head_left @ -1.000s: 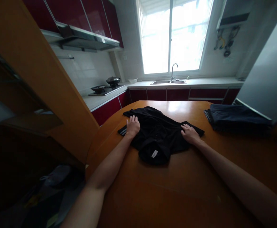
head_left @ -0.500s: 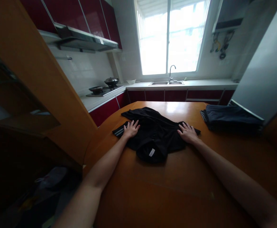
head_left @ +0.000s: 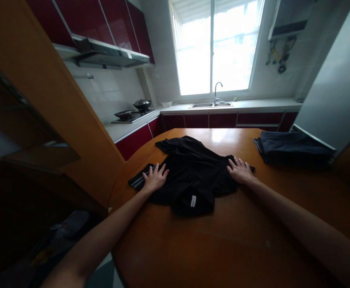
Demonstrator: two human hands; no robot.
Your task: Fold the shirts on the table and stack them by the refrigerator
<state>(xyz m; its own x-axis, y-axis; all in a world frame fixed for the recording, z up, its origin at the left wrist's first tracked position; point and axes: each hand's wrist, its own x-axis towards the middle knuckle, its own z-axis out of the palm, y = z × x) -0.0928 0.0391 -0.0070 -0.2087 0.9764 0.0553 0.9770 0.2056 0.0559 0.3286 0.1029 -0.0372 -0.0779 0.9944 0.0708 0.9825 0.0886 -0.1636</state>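
A black shirt (head_left: 193, 176) lies spread on the round orange wooden table (head_left: 223, 248), its collar with a white label towards me. My left hand (head_left: 155, 178) rests flat on the left sleeve, which has white stripes at its end, fingers spread. My right hand (head_left: 239, 171) lies flat on the right sleeve, fingers apart. Neither hand grips the cloth.
A folded dark garment pile (head_left: 291, 147) sits at the table's far right, by a grey fridge (head_left: 337, 80). An orange cabinet (head_left: 43, 100) stands close on the left. Behind are a counter with sink (head_left: 211, 105), a stove with pans (head_left: 133, 114) and a window.
My left hand slid outward and towards me, drawing the left sleeve out to the table's edge. My right hand stayed on the right sleeve. The view shifted slightly.
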